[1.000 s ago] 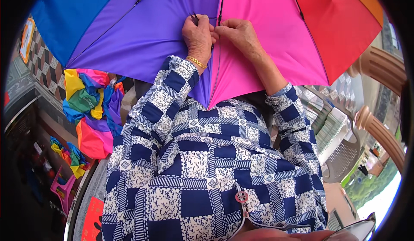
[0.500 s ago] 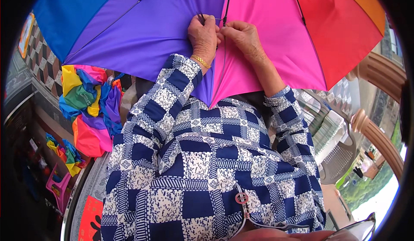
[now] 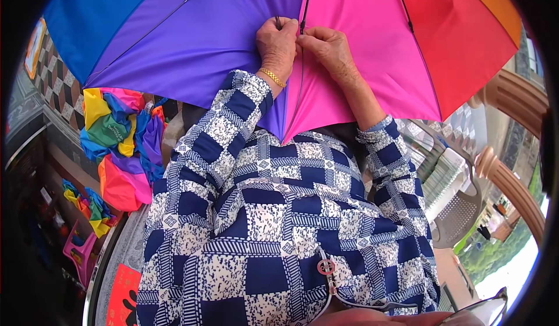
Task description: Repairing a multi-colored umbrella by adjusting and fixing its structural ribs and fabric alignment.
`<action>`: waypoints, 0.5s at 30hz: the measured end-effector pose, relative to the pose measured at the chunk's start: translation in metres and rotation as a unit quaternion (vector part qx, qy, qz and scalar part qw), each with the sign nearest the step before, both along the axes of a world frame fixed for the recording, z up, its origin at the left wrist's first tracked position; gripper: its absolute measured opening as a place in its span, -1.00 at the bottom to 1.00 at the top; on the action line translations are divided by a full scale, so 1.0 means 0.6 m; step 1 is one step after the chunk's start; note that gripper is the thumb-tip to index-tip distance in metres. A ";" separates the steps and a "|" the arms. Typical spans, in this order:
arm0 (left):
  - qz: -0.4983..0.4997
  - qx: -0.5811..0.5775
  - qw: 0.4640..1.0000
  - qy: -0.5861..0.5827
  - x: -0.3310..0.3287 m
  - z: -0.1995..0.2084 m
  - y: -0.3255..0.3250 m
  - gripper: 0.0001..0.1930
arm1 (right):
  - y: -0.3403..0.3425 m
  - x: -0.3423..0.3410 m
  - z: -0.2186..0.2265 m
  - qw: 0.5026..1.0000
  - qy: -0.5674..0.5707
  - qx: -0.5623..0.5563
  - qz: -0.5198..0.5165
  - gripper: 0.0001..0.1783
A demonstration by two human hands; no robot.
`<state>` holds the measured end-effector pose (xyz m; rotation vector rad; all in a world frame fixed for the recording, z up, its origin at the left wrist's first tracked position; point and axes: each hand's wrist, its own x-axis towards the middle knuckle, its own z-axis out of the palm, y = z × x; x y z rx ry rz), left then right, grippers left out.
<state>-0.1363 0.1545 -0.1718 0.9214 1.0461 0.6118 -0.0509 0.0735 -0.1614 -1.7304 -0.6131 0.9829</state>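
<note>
A rainbow umbrella canopy (image 3: 192, 52) lies spread over my lap, its inner side with the thin black ribs facing me. My left hand (image 3: 277, 46), with a gold bracelet at the wrist, is closed on a small dark pointed tool (image 3: 278, 23), mostly hidden by the fingers. My right hand (image 3: 327, 49) pinches beside the black rib (image 3: 303, 26) where the purple and pink panels meet. What its fingertips hold is too small to make out. Both hands nearly touch at this rib.
Crumpled multicoloured cloth (image 3: 110, 131) lies to the left, above a pink plastic stool (image 3: 80, 253). A red printed sheet (image 3: 122, 297) is at lower left. On the right are a grey perforated chair (image 3: 457, 218) and a brown railing (image 3: 509, 186).
My left hand has shifted slightly, and the dark tool's tip shows a little differently above its fingers. The thin line between the hands no longer shows. My right hand stays at the rib.
</note>
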 end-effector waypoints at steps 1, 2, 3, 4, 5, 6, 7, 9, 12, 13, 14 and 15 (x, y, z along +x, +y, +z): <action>-0.003 -0.005 1.000 -0.003 -0.001 0.000 0.000 -0.87 | 0.000 -0.001 0.001 1.000 0.004 0.002 0.001 -0.87; -0.003 -0.005 1.000 -0.003 -0.001 0.001 0.000 -0.87 | 0.000 0.000 0.000 1.000 0.004 0.002 0.001 -0.87; 0.003 -0.015 1.000 -0.005 -0.002 0.003 -0.001 -0.88 | -0.001 0.001 -0.001 1.000 0.005 0.001 -0.001 -0.87; 0.008 -0.024 1.000 -0.008 -0.002 0.005 -0.002 -0.88 | -0.001 0.002 -0.003 1.000 0.006 0.000 -0.003 -0.87; 0.013 -0.034 0.999 -0.010 -0.003 0.007 -0.002 -0.89 | -0.002 0.002 -0.004 1.000 0.007 -0.002 -0.006 -0.87; 0.014 -0.034 0.999 -0.011 -0.003 0.007 -0.002 -0.89 | -0.002 0.002 -0.004 1.000 0.007 -0.001 -0.005 -0.87; 0.016 -0.033 0.999 -0.012 -0.003 0.006 -0.003 -0.89 | -0.002 0.002 -0.004 1.000 0.008 -0.001 -0.005 -0.87; 0.022 -0.032 0.999 -0.014 -0.004 0.006 -0.004 -0.89 | -0.003 0.002 -0.004 1.000 0.011 0.001 -0.006 -0.86; 0.025 -0.030 0.999 -0.013 -0.006 0.005 -0.004 -0.89 | -0.003 0.002 -0.004 1.000 0.009 -0.002 -0.006 -0.86; 0.026 -0.029 0.999 -0.013 -0.006 0.005 -0.003 -0.89 | -0.003 0.002 -0.004 1.000 0.008 -0.003 -0.008 -0.86; 0.027 -0.029 0.999 -0.013 -0.007 0.005 -0.003 -0.89 | -0.003 0.002 -0.004 1.000 0.008 -0.003 -0.007 -0.86; 0.028 -0.024 0.999 -0.012 -0.007 0.005 -0.004 -0.89 | -0.003 0.002 -0.004 1.000 0.008 -0.004 -0.008 -0.86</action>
